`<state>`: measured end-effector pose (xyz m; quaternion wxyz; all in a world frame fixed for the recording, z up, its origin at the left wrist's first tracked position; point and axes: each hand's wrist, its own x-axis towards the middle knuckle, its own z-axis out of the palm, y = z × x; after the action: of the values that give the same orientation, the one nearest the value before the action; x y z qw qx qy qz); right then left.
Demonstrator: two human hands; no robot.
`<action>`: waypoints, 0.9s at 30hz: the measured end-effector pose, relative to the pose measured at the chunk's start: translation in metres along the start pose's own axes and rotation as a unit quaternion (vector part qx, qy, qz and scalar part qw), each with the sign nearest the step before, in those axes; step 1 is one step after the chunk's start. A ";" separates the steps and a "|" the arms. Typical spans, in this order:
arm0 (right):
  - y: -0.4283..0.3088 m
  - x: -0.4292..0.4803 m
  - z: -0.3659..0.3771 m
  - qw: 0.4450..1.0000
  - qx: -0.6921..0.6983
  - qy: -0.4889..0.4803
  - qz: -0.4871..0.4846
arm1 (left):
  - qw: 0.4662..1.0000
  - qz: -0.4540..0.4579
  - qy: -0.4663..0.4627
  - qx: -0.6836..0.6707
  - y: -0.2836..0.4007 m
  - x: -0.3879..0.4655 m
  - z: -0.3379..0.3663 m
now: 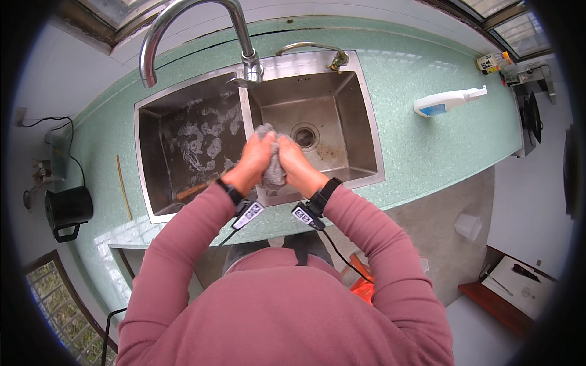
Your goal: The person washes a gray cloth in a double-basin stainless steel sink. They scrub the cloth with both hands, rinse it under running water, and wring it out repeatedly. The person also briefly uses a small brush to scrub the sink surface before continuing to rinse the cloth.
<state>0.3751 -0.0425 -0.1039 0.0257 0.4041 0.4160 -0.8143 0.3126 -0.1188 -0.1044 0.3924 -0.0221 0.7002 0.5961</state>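
A bunched grey cloth is squeezed between my left hand and my right hand. Both hands are over the divider of a double stainless steel sink, near its front part. Soapy water with patches of foam lies in the left basin, where a wooden handle shows beside my left forearm. The right basin holds no standing water that I can see, and its drain lies just beyond my right hand. The fingertips are partly hidden by the cloth.
A tall chrome faucet arches over the left basin; a smaller brass tap stands behind the right one. On the green countertop are a white plastic bottle, a thin stick and a black kettle. A labelled bottle stands far right.
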 end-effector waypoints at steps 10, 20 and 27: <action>0.039 0.035 0.167 0.915 -0.323 -0.044 -0.237 | 0.955 -0.021 0.014 -0.296 0.022 -0.020 -0.215; 0.105 0.134 0.196 0.722 -0.686 -0.014 -0.093 | 0.922 -0.131 0.119 -0.344 -0.066 -0.008 -0.280; 0.161 0.158 0.197 0.599 -0.793 -0.107 -0.031 | 0.892 -0.207 0.154 -0.371 -0.077 -0.013 -0.278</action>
<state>0.2048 -0.2386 -0.2527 0.3549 0.1212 0.9047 -0.2023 0.2146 -0.3836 -0.1654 0.3567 -0.4022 0.4591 0.7072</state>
